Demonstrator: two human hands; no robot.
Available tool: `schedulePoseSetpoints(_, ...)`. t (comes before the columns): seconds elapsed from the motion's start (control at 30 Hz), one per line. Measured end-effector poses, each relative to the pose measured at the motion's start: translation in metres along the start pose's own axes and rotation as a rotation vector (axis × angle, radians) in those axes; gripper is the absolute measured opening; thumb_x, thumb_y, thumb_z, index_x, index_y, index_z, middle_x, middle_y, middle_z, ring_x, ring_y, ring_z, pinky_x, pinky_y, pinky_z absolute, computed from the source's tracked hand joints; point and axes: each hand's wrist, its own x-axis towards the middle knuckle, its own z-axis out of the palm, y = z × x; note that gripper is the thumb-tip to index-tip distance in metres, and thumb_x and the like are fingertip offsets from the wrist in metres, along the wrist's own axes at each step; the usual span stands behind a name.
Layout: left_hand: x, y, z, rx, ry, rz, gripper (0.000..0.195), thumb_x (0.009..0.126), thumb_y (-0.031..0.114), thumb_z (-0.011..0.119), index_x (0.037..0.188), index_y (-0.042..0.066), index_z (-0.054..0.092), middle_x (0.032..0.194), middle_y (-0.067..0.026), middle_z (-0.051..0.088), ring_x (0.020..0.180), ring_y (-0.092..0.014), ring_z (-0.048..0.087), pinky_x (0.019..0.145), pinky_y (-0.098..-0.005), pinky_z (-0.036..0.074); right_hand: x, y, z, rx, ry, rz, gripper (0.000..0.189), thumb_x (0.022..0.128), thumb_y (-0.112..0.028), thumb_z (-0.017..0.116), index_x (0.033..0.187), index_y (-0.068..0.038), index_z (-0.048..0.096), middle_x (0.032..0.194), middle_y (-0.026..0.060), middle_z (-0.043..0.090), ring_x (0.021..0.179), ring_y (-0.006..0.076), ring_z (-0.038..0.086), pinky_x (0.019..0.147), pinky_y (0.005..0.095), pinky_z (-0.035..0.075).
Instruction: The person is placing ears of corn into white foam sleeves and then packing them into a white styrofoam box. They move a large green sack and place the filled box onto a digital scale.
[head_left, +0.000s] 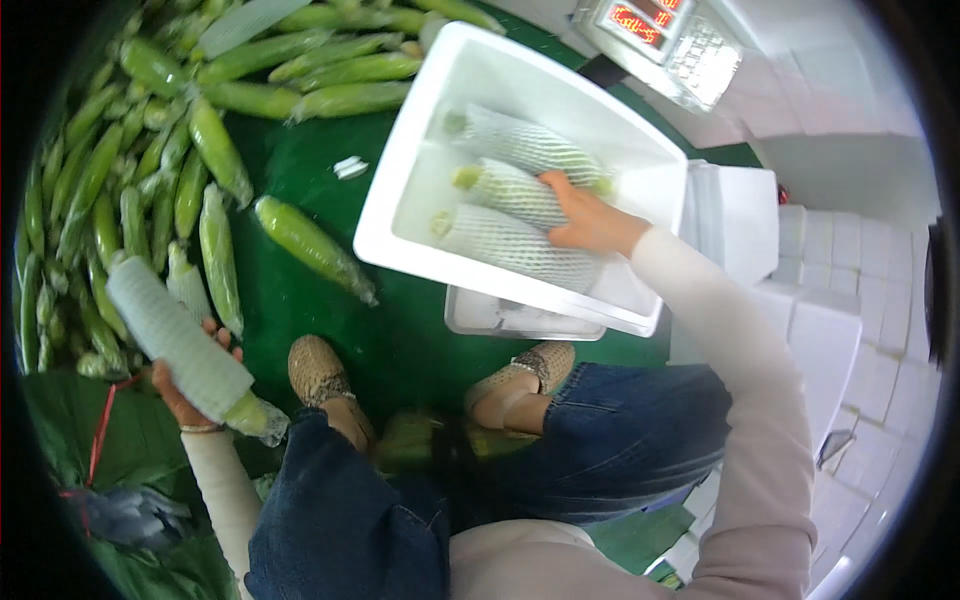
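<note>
My left hand (191, 390) holds a long green gourd in a white foam net sleeve (180, 337); clear film pokes out at its lower end. My right hand (592, 217) reaches into a white foam box (397, 195), its fingers spread across the middle of three netted gourds. That middle gourd (510, 191) lies between an upper netted gourd (525, 142) and a lower netted gourd (510, 244). Part of the middle one is hidden under the hand. A film-wrapped gourd (311, 244) without a net lies on the green floor between box and pile.
A large pile of film-wrapped gourds (90, 180) spreads along the left and top. A digital scale (667, 45) with a lit display stands at top right. White foam boxes (735, 217) line the right side. A foam lid or tray (525, 319) lies under the box. Green sacking (75, 427) lies lower left.
</note>
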Motion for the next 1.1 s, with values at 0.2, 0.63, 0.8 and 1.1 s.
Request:
schedulePoseSetpoints(0.2, 0.025, 0.054, 0.125, 0.410, -0.285, -0.007, 0.097, 0.070, 0.045, 0.073, 0.141, 0.003, 0.022, 0.115, -0.0174, 0.050, 0.096, -0.029, 0.058, 0.077, -0.0440, 0.054, -0.028, -0.031, -0.060, -0.014, 0.082, -0.123, 0.072, 0.060, -0.021, 0.074, 0.121, 0.000, 0.043, 0.118, 0.0229, 0.051, 0.110, 0.0355, 0.050, 0.095, 0.0359, 0.040)
schedulePoseSetpoints(0.63, 0.198, -0.176, 0.331, 2.361, -1.274, 0.489, 0.072, 0.073, 0.026, 0.071, 0.135, 0.013, 0.037, 0.126, -0.0162, 0.049, 0.118, -0.031, 0.046, 0.100, -0.0450, 0.035, -0.223, -0.033, -0.100, 0.828, 0.779, 0.118, 0.087, 0.065, -0.040, 0.070, 0.133, 0.004, 0.037, 0.117, 0.0179, 0.056, 0.091, 0.0227, 0.061, 0.080, 0.0340, 0.050)
schedulePoseSetpoints(0.8, 0.185, -0.187, 0.295, 2.307, -1.283, 0.317, 0.063, 0.085, 0.029, 0.061, 0.140, 0.014, 0.033, 0.148, -0.0126, 0.026, 0.136, -0.030, 0.025, 0.107, -0.0498, 0.025, -0.232, -0.026, -0.077, 0.963, 0.811, 0.147, 0.091, 0.065, -0.036, 0.070, 0.137, 0.004, 0.031, 0.118, 0.0178, 0.055, 0.093, 0.0238, 0.061, 0.077, 0.0349, 0.052)
schedulePoseSetpoints(1.1, 0.193, -0.106, 0.298, 1.524, -0.645, 0.222, 0.038, 0.091, 0.014, 0.053, 0.126, 0.001, 0.048, 0.131, -0.0125, 0.050, 0.107, -0.024, 0.058, 0.091, -0.0359, 0.047, -0.127, -0.070, -0.080, 1.224, 0.003, 0.236, 0.062, 0.081, -0.020, 0.063, 0.133, 0.003, 0.038, 0.113, 0.0114, 0.057, 0.099, 0.0174, 0.057, 0.085, 0.0289, 0.046)
